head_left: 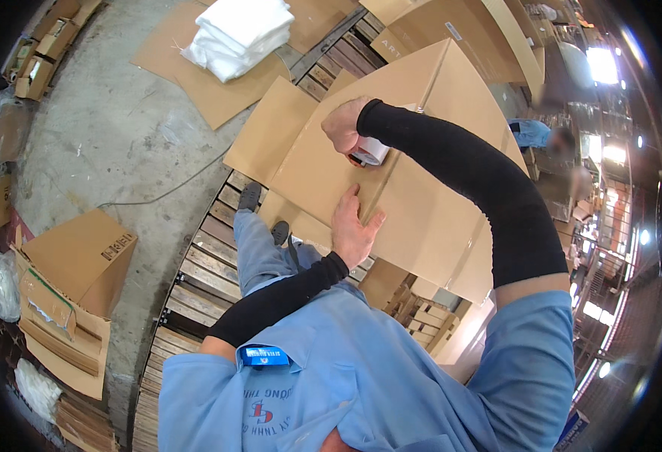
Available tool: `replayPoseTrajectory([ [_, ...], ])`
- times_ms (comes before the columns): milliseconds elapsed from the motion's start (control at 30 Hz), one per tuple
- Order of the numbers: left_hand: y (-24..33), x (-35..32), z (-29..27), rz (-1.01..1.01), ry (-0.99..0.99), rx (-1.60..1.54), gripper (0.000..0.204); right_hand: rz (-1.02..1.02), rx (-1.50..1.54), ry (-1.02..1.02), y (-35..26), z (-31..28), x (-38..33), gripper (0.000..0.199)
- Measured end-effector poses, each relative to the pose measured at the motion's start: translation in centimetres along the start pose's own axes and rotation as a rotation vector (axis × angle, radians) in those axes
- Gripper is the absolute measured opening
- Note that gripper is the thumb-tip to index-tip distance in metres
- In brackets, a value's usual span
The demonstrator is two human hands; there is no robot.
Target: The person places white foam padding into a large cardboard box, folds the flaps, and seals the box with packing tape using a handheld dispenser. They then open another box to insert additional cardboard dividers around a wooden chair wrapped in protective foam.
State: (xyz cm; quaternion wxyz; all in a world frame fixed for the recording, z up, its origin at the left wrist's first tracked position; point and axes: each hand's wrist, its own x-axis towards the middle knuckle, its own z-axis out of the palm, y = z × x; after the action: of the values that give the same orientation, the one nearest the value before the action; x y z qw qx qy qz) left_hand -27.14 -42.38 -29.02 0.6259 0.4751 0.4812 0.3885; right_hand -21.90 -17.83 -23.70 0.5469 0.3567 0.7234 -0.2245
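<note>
A large brown cardboard box [429,203] stands in front of me, its closed top facing up. My right hand [343,126] is closed round a tape dispenser [374,152] above the seam; a white roll and an orange-red part show below the fist. The grip itself is hidden by my fingers. My left hand [354,230] lies on the box near its close edge, fingers spread, holding nothing. Beside it a loose cardboard flap [274,143] sticks out to the left.
The box is on a slatted wooden conveyor [210,260]. A stack of white foam sheets [240,34] lies on flat cardboard at the upper left. An open carton [74,279] stands on the floor at left. Another big box [466,38] is beyond. A co-worker in blue [530,133] is at right.
</note>
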Motion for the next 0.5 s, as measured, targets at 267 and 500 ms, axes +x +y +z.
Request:
replayPoseTrajectory([
  [267, 0.3, -0.3, -1.0, -0.004, -0.123, 0.116, 0.072, 0.013, 0.158, -0.121, 0.6, -2.9, -4.9, 0.015],
  [500, 0.3, 1.0, -1.4, 0.154, -0.227, 0.181, 0.055, 0.062, 0.184, 0.105, 2.6, -0.4, -18.7, 0.027],
])
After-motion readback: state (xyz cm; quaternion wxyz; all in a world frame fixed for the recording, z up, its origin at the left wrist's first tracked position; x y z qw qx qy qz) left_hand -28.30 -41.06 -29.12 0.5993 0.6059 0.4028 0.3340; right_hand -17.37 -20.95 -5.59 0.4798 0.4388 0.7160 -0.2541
